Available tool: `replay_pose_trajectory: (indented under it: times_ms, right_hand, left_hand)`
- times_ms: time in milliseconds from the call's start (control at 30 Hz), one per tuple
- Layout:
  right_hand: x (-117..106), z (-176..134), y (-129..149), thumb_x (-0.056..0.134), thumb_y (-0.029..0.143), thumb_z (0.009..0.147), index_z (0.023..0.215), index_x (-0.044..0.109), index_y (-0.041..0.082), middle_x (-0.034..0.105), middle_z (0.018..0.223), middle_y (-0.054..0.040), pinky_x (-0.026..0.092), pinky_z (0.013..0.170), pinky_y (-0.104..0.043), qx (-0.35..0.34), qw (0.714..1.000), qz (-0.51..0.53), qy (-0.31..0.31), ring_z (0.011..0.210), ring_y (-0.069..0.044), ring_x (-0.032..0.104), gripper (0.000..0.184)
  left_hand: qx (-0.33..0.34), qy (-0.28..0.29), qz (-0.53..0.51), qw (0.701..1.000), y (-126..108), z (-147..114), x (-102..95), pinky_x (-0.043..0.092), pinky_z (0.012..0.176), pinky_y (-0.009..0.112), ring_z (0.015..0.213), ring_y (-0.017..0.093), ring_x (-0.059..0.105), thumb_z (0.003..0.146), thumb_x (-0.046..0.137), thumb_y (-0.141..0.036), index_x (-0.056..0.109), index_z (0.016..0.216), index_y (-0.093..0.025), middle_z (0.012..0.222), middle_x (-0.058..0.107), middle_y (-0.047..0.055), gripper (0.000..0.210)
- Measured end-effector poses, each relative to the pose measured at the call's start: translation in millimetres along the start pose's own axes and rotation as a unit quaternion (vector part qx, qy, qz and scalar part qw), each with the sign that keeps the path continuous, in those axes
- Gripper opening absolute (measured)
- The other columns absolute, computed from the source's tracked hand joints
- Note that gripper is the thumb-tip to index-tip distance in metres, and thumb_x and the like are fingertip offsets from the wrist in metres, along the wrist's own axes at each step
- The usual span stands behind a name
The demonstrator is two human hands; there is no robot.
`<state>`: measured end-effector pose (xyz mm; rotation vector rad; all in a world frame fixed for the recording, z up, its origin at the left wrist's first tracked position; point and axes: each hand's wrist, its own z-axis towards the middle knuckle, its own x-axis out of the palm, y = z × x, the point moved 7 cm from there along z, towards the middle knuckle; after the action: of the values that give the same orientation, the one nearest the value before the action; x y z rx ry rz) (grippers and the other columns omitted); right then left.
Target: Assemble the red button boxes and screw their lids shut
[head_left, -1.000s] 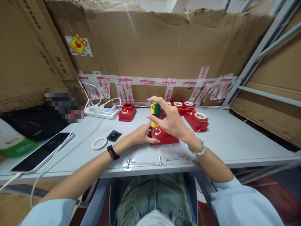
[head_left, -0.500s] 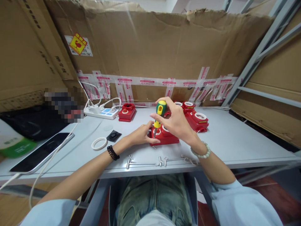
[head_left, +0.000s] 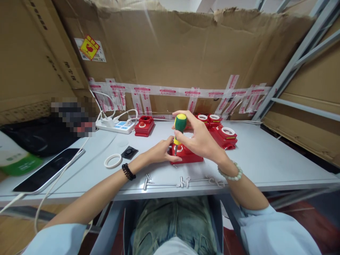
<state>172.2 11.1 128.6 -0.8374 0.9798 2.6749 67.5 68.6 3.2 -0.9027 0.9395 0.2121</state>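
Gripping a screwdriver (head_left: pixel 181 124) in curled fingers, the right hand (head_left: pixel 200 138) holds it nearly upright, tip down at the near left corner of a red box (head_left: pixel 191 158). The left hand (head_left: pixel 159 151) clasps that box's left end, thumb along the near side. The box sits on the table (head_left: pixel 255 159), just beyond some metal rods (head_left: pixel 163 185). Near the left wrist lie a white ring (head_left: pixel 105 162) and a black square (head_left: pixel 129 152).

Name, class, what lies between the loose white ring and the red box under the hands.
In the head view, the black square part lies beside the white ring; then comes the left hand, holding the red box.
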Motion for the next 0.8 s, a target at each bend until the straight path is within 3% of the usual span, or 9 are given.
replay_pose_trajectory:
  times_ms: [167, 333, 600, 800]
  right_hand:
    - [-1.9, 1.7, -3.5, 0.067, 0.031, 0.081, 0.107, 0.059, 0.016, 0.065, 0.100, -0.0066, 0.055, 0.078, -0.034, -0.008, 0.998, -0.028, -0.062, 0.087, -0.019, 0.063, 0.031]
    - [-0.4, 2.2, -8.8, 0.061, 0.019, 0.080, 0.126, 0.051, 0.019, 0.065, 0.108, -0.0053, 0.057, 0.083, -0.033, 0.003, 0.997, 0.069, -0.026, 0.096, -0.018, 0.065, 0.047]
    - [-3.2, 2.2, -4.7, 0.066, 0.025, 0.080, 0.109, 0.059, 0.016, 0.066, 0.097, -0.0043, 0.057, 0.083, -0.034, -0.004, 0.998, 0.040, -0.041, 0.088, -0.017, 0.064, 0.031]
    - [-6.0, 2.3, -8.1, 0.067, 0.024, 0.078, 0.106, 0.059, 0.016, 0.066, 0.094, -0.0035, 0.058, 0.083, -0.034, -0.005, 0.997, 0.065, -0.043, 0.086, -0.016, 0.064, 0.030]
  left_hand:
    - [0.004, 0.006, 0.000, 1.000, -2.3, -0.5, -0.2, 0.045, 0.064, 0.029, 0.072, 0.021, 0.061, 0.074, 0.070, -0.052, 0.048, 0.116, -0.015, 0.089, 0.068, 0.005, 0.060]
    - [-0.006, 0.001, 0.011, 1.000, -3.4, -0.4, -2.4, 0.046, 0.064, 0.029, 0.072, 0.021, 0.062, 0.073, 0.070, -0.052, 0.052, 0.105, -0.016, 0.086, 0.069, 0.005, 0.051]
    - [-0.006, 0.007, -0.016, 1.000, -3.7, -0.1, -1.2, 0.049, 0.070, 0.032, 0.080, 0.024, 0.065, 0.073, 0.072, -0.049, 0.052, 0.107, -0.017, 0.093, 0.071, 0.006, 0.051]
    - [-0.003, 0.008, -0.021, 1.000, -6.5, 0.0, -2.3, 0.047, 0.064, 0.029, 0.073, 0.022, 0.063, 0.072, 0.071, -0.050, 0.054, 0.100, -0.017, 0.081, 0.070, 0.003, 0.046]
